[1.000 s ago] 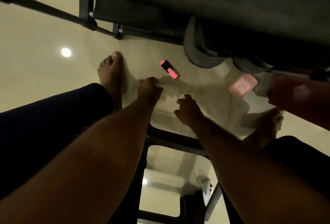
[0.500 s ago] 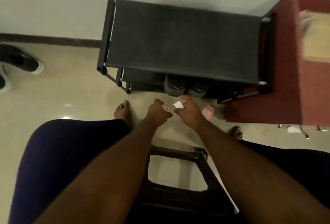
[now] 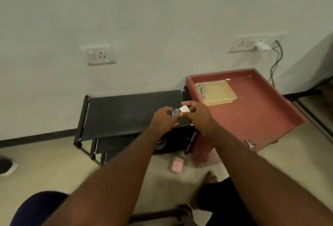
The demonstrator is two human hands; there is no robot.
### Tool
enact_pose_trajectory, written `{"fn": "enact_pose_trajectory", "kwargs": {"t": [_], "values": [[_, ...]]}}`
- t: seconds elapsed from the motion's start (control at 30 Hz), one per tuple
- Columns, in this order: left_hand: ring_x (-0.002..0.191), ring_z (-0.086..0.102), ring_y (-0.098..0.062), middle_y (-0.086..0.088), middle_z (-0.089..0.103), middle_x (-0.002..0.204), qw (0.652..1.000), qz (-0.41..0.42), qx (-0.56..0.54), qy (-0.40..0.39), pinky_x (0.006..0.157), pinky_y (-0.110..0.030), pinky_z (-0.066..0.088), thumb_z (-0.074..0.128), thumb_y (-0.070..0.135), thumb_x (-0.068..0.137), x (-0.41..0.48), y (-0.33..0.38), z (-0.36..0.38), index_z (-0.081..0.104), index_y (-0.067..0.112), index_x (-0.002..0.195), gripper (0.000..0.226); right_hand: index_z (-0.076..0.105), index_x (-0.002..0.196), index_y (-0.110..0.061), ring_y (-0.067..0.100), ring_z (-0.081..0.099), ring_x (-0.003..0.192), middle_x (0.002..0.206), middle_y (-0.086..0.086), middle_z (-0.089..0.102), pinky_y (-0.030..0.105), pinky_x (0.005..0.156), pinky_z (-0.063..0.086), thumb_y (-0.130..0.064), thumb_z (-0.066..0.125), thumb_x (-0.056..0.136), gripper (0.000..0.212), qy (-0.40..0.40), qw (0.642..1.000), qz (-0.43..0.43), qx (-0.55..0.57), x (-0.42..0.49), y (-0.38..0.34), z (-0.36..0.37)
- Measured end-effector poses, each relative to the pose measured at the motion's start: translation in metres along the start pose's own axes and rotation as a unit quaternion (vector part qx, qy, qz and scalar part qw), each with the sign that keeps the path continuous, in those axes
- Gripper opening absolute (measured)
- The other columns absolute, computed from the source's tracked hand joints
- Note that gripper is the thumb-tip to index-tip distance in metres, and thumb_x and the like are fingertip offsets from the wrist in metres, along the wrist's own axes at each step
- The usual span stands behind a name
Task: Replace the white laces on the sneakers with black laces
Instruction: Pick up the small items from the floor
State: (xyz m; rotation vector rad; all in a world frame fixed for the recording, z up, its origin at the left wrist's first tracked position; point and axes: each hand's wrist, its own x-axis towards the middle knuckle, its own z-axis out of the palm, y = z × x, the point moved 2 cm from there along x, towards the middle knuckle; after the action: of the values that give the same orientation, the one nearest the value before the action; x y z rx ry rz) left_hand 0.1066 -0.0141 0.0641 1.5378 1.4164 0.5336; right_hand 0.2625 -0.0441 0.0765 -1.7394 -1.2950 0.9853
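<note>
Head view: a small white-and-clear packet, raised from floor level, is being pinched between the left hand and right hand above the shoe rack, while the dark sneakers on its lower shelf are being left untouched, so relacing is judged not yet begun.

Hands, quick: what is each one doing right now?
Left hand: pinches a small clear piece.
Right hand: pinches a small white piece.

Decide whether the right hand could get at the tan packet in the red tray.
Probably yes. The right hand is close to the tan packet, which lies uncovered in the red tray with nothing between, though it is pinching a small white piece.
</note>
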Motion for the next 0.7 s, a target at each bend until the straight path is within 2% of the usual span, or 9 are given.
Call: {"fn": "enact_pose_trajectory", "kwargs": {"t": [0.03, 0.1, 0.17, 0.2, 0.3, 0.37, 0.43, 0.6, 0.7], "values": [[0.088, 0.068, -0.021, -0.004, 0.071, 0.100, 1.000, 0.023, 0.009, -0.003, 0.080, -0.040, 0.058, 0.077, 0.034, 0.079, 0.002, 0.019, 0.006, 0.069, 0.018, 0.112, 0.037, 0.068, 0.123, -0.014, 0.013, 0.065, 0.088, 0.097, 0.001, 0.069, 0.020, 0.078, 0.054, -0.009, 0.081, 0.080, 0.045, 0.019, 1.000, 0.002, 0.008, 0.002, -0.003, -0.019], [0.094, 0.068, -0.023, -0.005, 0.071, 0.108, 0.998, 0.064, 0.010, -0.017, 0.086, -0.040, 0.057, 0.076, 0.026, 0.082, 0.011, 0.053, 0.026, 0.067, 0.018, 0.123, 0.043, 0.068, 0.123, -0.015, 0.019, 0.066, 0.101, 0.110, 0.004, 0.069, 0.030, 0.090, 0.056, -0.014, 0.079, 0.080, 0.044, 0.063, 0.998, 0.006, 0.030, 0.010, -0.003, -0.056], [0.088, 0.069, -0.023, -0.005, 0.070, 0.105, 0.997, 0.073, 0.000, -0.036, 0.079, -0.038, 0.060, 0.075, 0.020, 0.083, 0.028, 0.079, 0.044, 0.065, 0.018, 0.128, 0.046, 0.066, 0.128, -0.018, 0.024, 0.064, 0.112, 0.121, 0.005, 0.065, 0.043, 0.099, 0.053, -0.020, 0.071, 0.081, 0.047, 0.084, 0.996, 0.019, 0.026, 0.023, 0.001, -0.088], [0.087, 0.069, -0.022, -0.003, 0.070, 0.104, 0.996, 0.079, 0.003, -0.041, 0.078, -0.038, 0.061, 0.074, 0.019, 0.083, 0.034, 0.088, 0.052, 0.065, 0.018, 0.129, 0.046, 0.066, 0.128, -0.019, 0.024, 0.063, 0.113, 0.121, 0.004, 0.064, 0.044, 0.100, 0.053, -0.018, 0.066, 0.083, 0.045, 0.089, 0.995, 0.027, 0.024, 0.029, 0.004, -0.100], [0.100, 0.068, -0.025, -0.008, 0.069, 0.119, 0.990, 0.108, 0.065, -0.060, 0.089, -0.042, 0.057, 0.072, 0.025, 0.084, 0.061, 0.107, 0.080, 0.061, 0.020, 0.133, 0.051, 0.065, 0.129, -0.016, 0.021, 0.063, 0.106, 0.120, 0.005, 0.065, 0.032, 0.088, 0.053, -0.002, 0.058, 0.090, 0.042, 0.128, 0.991, 0.028, 0.011, 0.051, 0.018, -0.135], [0.112, 0.063, -0.023, -0.008, 0.064, 0.131, 0.986, 0.123, 0.100, -0.058, 0.097, -0.041, 0.052, 0.071, 0.030, 0.086, 0.074, 0.112, 0.093, 0.057, 0.023, 0.137, 0.054, 0.064, 0.128, -0.016, 0.021, 0.062, 0.107, 0.122, 0.007, 0.064, 0.028, 0.084, 0.051, -0.003, 0.060, 0.091, 0.040, 0.163, 0.986, 0.016, 0.002, 0.066, 0.026, -0.151], [0.119, 0.059, -0.021, -0.005, 0.059, 0.138, 0.984, 0.122, 0.121, -0.047, 0.101, -0.040, 0.050, 0.070, 0.033, 0.088, 0.093, 0.112, 0.107, 0.054, 0.025, 0.139, 0.054, 0.064, 0.128, -0.017, 0.022, 0.062, 0.109, 0.121, 0.005, 0.064, 0.029, 0.087, 0.050, -0.008, 0.065, 0.091, 0.038, 0.187, 0.982, 0.014, -0.010, 0.085, 0.037, -0.163], [0.124, 0.055, -0.023, -0.004, 0.055, 0.140, 0.966, 0.144, 0.206, -0.058, 0.102, -0.036, 0.048, 0.064, 0.030, 0.092, 0.153, 0.111, 0.141, 0.044, 0.022, 0.145, 0.058, 0.063, 0.129, -0.020, 0.018, 0.060, 0.110, 0.119, 0.003, 0.064, 0.025, 0.091, 0.043, -0.015, 0.072, 0.089, 0.041, 0.178, 0.979, 0.035, -0.096, 0.136, 0.067, -0.183], [0.121, 0.056, -0.023, -0.006, 0.057, 0.136, 0.956, 0.158, 0.237, -0.072, 0.099, -0.032, 0.048, 0.063, 0.023, 0.094, 0.185, 0.117, 0.155, 0.048, 0.016, 0.140, 0.049, 0.064, 0.128, -0.015, 0.019, 0.056, 0.116, 0.126, 0.004, 0.063, 0.022, 0.092, 0.039, -0.011, 0.070, 0.090, 0.038, 0.158, 0.976, 0.043, -0.146, 0.164, 0.082, -0.188]]}}
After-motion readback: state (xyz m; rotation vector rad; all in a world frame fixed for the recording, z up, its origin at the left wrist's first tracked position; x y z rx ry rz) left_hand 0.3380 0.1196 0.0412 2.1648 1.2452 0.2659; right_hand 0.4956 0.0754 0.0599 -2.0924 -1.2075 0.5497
